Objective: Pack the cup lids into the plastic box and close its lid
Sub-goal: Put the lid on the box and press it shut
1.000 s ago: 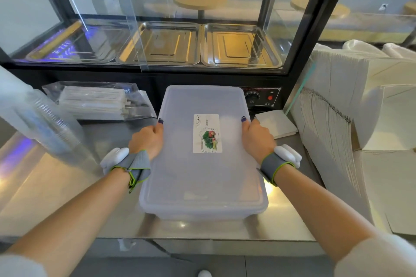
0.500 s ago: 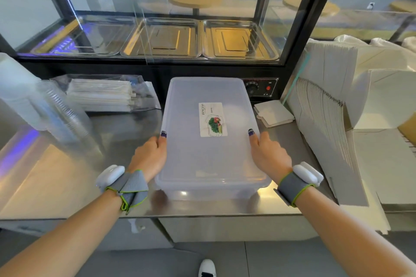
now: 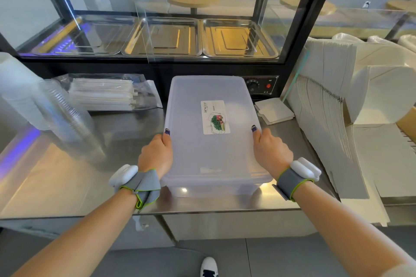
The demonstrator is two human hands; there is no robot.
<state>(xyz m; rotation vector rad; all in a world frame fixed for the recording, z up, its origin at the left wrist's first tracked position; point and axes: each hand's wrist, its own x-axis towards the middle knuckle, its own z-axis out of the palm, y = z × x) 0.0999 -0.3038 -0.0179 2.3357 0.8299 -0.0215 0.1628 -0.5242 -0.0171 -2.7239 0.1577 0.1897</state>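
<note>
A translucent plastic box (image 3: 211, 155) stands on the steel counter (image 3: 67, 182) in front of me, its lid on top and a small label (image 3: 215, 117) on the lid. My left hand (image 3: 156, 155) grips the box's left edge, thumb on the lid. My right hand (image 3: 270, 153) grips the right edge the same way. What lies inside the box cannot be made out through the cloudy plastic. No loose cup lids show on the counter.
A sleeve of clear plastic cups (image 3: 65, 119) leans at the left, with a bag of wrapped straws (image 3: 105, 94) behind it. Flat white cartons (image 3: 326, 119) are stacked at the right, a small white pad (image 3: 274, 111) beside the box. A glass display case (image 3: 157, 36) rises behind.
My hands have slid nearer along the box's sides toward its front end. The view has pulled back, so the counter's front edge and the floor show.
</note>
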